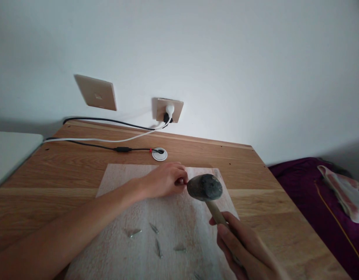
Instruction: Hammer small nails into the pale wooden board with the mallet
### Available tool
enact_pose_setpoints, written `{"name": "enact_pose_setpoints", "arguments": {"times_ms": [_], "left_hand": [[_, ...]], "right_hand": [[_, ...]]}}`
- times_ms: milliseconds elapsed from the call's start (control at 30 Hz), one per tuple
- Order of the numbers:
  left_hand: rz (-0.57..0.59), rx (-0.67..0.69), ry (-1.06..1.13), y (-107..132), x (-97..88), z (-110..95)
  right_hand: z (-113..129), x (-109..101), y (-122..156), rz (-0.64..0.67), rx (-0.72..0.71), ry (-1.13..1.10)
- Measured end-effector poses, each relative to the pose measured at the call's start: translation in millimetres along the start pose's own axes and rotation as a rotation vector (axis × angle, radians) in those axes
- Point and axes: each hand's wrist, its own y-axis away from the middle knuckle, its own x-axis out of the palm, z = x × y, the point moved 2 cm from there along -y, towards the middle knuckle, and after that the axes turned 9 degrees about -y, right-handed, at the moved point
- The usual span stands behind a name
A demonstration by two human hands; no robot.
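Note:
My right hand [238,241] is wrapped round the wooden handle of a rubber mallet [205,187], whose dark, worn head is raised at a tilt over the board. Just left of that head, my left hand [166,179] rests on the far part of a whitish, wood-grained board [115,237]. Its fingers are curled into a pinch; whatever they grip is hidden. Several small pointed metal fasteners, nails or screws, lie loose on the board, among them one fastener [159,248] near the middle and another fastener [135,233] to its left.
The board lies on a wooden tabletop [273,225] against a white wall. Behind it are a round cable grommet [159,154], black and white cables [109,139] and a socket [177,111] with plugs. A white object [13,151] stands left. Purple fabric [302,194] lies beyond the right edge.

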Motion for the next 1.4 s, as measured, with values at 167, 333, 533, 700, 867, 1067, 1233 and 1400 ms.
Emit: {"name": "enact_pose_setpoints", "arguments": {"times_ms": [167, 333, 533, 700, 867, 1067, 1233, 1400], "left_hand": [[-0.015, 0.008, 0.012, 1, 0.7, 1], [-0.002, -0.004, 0.015, 0, -1.4, 0], [0.007, -0.018, 0.006, -1, -1.4, -1], [0.03, -0.025, 0.001, -2, -1.4, -1], [0.036, -0.02, -0.009, -2, -3.2, -2], [0.05, -0.018, -0.04, -2, -3.5, -3], [0.045, -0.014, -0.025, -2, -3.2, -2], [0.056, -0.033, -0.021, -2, -2.3, -1]], "right_hand": [[-6, -3, -2, 0.014, -0.007, 0.042], [3, -1, -2, 0.079, -0.009, 0.04], [4, -2, -4, 0.054, -0.065, 0.055], [2, -3, -5, 0.107, -0.037, 0.038], [10, -3, -9, 0.165, -0.059, 0.06], [13, 0, -11, 0.197, -0.077, 0.1], [6, -2, -8, 0.09, -0.02, 0.011], [-6, -2, -9, 0.092, -0.018, -0.001]]}}
